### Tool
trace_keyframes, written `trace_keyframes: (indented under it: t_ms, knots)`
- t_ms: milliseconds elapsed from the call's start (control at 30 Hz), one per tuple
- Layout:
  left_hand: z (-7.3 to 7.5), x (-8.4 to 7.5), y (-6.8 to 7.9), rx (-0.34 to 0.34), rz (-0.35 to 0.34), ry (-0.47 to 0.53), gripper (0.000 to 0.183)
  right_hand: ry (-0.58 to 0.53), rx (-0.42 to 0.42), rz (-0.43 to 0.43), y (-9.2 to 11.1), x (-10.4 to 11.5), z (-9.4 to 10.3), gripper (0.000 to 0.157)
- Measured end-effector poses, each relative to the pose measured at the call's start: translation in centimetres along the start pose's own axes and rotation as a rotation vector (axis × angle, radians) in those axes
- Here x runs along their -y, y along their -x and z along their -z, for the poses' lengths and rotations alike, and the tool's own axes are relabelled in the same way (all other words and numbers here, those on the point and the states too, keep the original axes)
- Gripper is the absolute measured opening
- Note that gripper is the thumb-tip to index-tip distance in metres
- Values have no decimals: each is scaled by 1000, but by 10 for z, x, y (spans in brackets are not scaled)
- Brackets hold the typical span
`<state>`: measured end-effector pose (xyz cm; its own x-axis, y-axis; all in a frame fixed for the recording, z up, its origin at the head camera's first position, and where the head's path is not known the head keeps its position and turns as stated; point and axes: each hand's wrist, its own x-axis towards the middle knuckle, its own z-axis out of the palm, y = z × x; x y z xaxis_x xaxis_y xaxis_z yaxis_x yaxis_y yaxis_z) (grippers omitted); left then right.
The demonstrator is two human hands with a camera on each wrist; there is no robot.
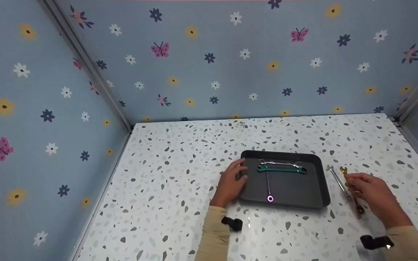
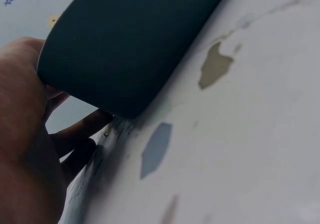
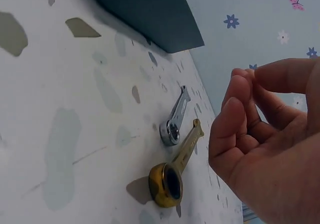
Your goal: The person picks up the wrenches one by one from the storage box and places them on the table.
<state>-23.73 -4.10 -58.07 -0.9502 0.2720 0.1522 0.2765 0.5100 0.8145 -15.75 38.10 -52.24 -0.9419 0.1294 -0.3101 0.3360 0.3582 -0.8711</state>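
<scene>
My left hand (image 1: pixel 229 184) is at the left side of a dark grey rectangular tray (image 1: pixel 285 203), gripping its rim with bent fingers. In the left wrist view the tray's outer wall (image 2: pixel 115 49) hides part of that hand. Inside the tray are a silver wrench (image 1: pixel 281 164), a green wrench (image 1: pixel 282 169) and a purple wrench (image 1: pixel 268 185). My right hand (image 1: pixel 370 190) is over a gold wrench (image 3: pixel 187 151) on the table, right of the tray. Its thumb and fingertips meet with nothing between them. Beside the gold one lies another silver wrench (image 3: pixel 176 116).
The tabletop (image 1: pixel 180 174) is white with grey speckles. Blue walls (image 1: pixel 230 72) printed with flowers and butterflies stand behind it and at both sides. Metal posts (image 1: pixel 89 65) run along the corners.
</scene>
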Motion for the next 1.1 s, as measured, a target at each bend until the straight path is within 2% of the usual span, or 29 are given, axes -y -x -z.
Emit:
trace_keyframes:
  t_ms: [200,433,600,833,1100]
  knots:
    - [0,2,1,-1,0,-1,30,-31,46,84,3,13,-5,44]
    - [0,4,1,-2,-18,9,30,-39,62,82,0,24,-19,50]
    - [0,4,3,-5,-38,5,30,-80,74,84,-4,28,-31,44]
    - [0,3,3,-18,-47,5,29,-125,113,92,-8,39,-45,47]
    - [0,2,0,-14,-37,9,30,-290,208,80,-12,55,-60,19]
